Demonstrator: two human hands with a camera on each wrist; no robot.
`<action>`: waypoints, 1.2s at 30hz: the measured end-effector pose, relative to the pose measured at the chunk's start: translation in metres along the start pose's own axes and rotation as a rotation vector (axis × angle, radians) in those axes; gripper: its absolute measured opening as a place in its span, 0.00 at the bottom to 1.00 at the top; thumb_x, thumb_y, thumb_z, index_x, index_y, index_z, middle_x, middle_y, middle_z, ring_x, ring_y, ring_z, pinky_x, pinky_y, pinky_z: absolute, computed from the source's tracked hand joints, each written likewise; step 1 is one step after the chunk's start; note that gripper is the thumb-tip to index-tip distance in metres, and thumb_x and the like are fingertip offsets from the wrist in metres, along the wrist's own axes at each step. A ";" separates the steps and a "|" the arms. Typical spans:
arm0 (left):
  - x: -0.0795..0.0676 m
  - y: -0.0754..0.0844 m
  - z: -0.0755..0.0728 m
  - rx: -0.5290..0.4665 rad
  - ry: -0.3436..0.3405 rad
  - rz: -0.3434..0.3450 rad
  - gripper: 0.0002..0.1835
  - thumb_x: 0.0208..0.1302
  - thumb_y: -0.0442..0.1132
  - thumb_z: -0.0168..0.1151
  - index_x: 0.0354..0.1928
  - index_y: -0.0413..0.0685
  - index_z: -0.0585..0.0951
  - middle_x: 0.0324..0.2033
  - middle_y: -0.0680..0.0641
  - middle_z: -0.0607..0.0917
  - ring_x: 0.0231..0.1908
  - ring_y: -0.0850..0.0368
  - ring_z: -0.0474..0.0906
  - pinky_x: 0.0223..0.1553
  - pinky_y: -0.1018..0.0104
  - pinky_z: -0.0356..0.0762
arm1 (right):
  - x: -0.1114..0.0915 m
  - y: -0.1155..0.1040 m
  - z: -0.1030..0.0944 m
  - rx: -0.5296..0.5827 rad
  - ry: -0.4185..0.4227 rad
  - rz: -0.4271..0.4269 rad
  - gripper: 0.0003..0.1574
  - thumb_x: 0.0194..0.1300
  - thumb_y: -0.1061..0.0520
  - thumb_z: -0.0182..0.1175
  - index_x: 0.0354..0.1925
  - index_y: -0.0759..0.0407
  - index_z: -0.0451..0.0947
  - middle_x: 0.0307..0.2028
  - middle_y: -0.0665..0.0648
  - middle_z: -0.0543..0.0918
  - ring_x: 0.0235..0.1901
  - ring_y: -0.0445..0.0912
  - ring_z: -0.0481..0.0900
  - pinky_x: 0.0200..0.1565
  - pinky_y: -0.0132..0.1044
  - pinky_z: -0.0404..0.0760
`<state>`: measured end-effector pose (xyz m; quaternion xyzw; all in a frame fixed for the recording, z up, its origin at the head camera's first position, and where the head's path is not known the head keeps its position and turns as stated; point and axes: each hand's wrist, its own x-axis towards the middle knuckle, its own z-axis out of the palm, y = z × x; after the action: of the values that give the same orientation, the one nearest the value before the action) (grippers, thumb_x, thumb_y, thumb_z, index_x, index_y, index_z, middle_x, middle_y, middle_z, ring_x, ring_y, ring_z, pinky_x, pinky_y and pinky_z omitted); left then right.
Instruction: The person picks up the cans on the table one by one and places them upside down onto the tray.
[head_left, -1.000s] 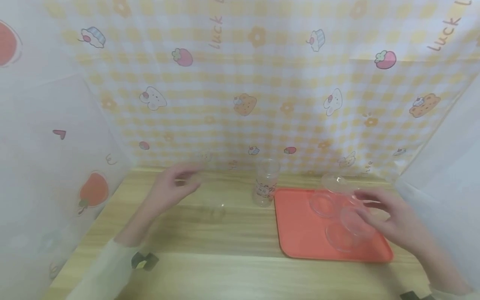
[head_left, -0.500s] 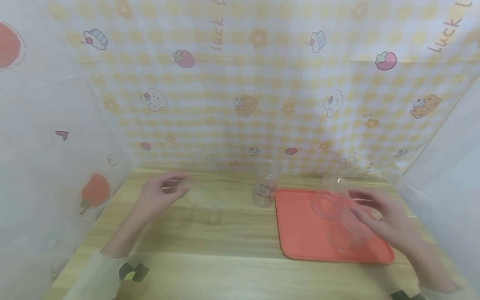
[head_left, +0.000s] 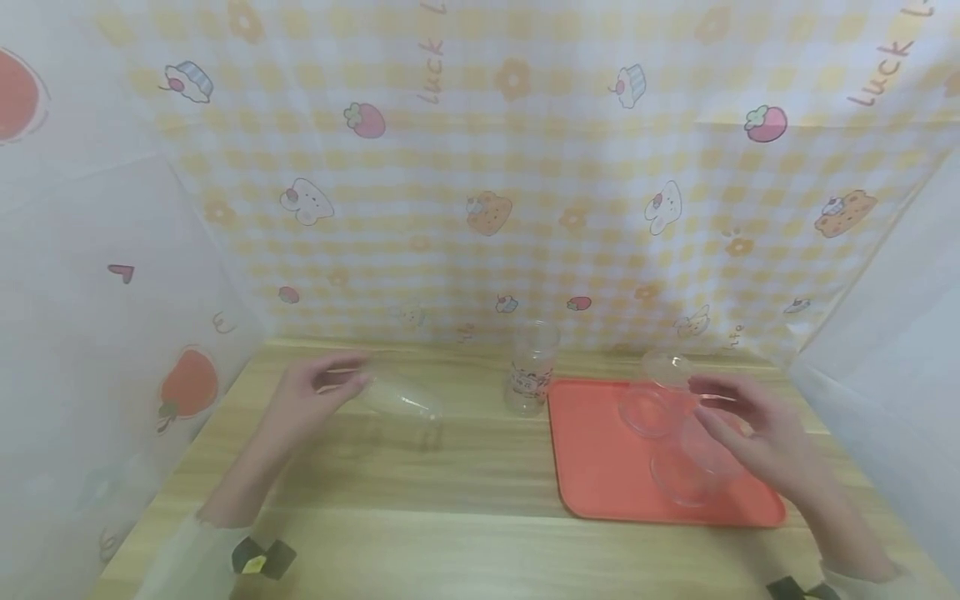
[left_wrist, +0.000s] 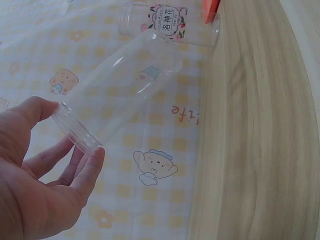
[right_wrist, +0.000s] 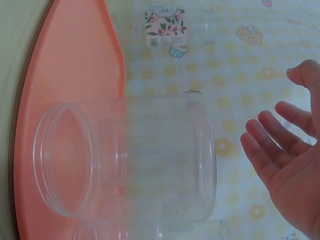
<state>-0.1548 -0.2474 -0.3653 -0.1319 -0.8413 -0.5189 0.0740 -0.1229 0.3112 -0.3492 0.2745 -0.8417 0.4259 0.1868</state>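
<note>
My left hand [head_left: 311, 400] pinches a clear plastic jar [head_left: 401, 398] between thumb and fingertips at one ringed end. In the left wrist view this jar [left_wrist: 120, 90] is tilted above the table, its far end pointing away from the palm. On the right, two clear jars stand on the orange tray [head_left: 600, 450]: one farther back [head_left: 647, 410], one nearer [head_left: 681, 479]. My right hand [head_left: 765, 433] hovers beside them with fingers loosely spread. The right wrist view shows that hand [right_wrist: 290, 145] apart from the large clear jar [right_wrist: 145, 160], holding nothing.
A clear bottle with a printed floral label [head_left: 531, 379] stands upright by the tray's left back corner. Behind the wooden table [head_left: 450, 542] hangs a yellow checked cloth [head_left: 435, 167]. White patterned sheets close off the left and right sides.
My left hand has moved left and a little down with the jar, then slowed. My right hand has drifted slightly left over the tray. The tray and labelled bottle have stayed in place.
</note>
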 end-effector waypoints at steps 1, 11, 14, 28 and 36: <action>0.000 -0.001 0.000 -0.003 0.001 -0.006 0.22 0.71 0.46 0.66 0.61 0.42 0.81 0.56 0.41 0.83 0.53 0.41 0.82 0.52 0.38 0.79 | 0.000 0.000 0.001 0.000 0.000 0.002 0.32 0.55 0.83 0.64 0.58 0.73 0.75 0.51 0.61 0.83 0.51 0.38 0.81 0.51 0.27 0.80; -0.006 -0.003 0.005 -0.048 0.016 -0.091 0.25 0.71 0.47 0.66 0.63 0.40 0.78 0.59 0.38 0.81 0.53 0.43 0.82 0.57 0.35 0.74 | 0.002 0.000 0.009 0.013 0.023 0.041 0.29 0.58 0.81 0.64 0.58 0.71 0.76 0.49 0.65 0.83 0.51 0.41 0.83 0.51 0.27 0.80; -0.007 -0.001 0.007 -0.063 0.028 -0.095 0.24 0.71 0.46 0.66 0.62 0.40 0.79 0.58 0.38 0.82 0.51 0.44 0.83 0.57 0.35 0.74 | 0.003 0.000 0.011 0.027 0.035 0.041 0.29 0.58 0.82 0.63 0.58 0.71 0.76 0.48 0.66 0.84 0.51 0.42 0.83 0.51 0.28 0.80; -0.003 -0.004 0.017 -0.138 0.008 -0.085 0.24 0.73 0.45 0.64 0.63 0.37 0.77 0.59 0.37 0.81 0.52 0.43 0.82 0.60 0.32 0.69 | 0.011 -0.002 0.021 0.077 0.063 0.055 0.25 0.62 0.79 0.62 0.57 0.72 0.76 0.48 0.65 0.84 0.51 0.43 0.83 0.53 0.30 0.80; -0.003 -0.004 0.022 -0.180 0.010 -0.076 0.23 0.73 0.44 0.63 0.63 0.37 0.77 0.59 0.37 0.81 0.51 0.45 0.82 0.60 0.35 0.70 | 0.015 -0.005 0.027 0.133 0.065 0.039 0.24 0.62 0.81 0.60 0.57 0.74 0.75 0.48 0.67 0.84 0.51 0.44 0.83 0.52 0.29 0.80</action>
<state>-0.1529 -0.2295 -0.3795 -0.1036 -0.7954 -0.5954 0.0464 -0.1332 0.2817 -0.3533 0.2558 -0.8101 0.4933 0.1870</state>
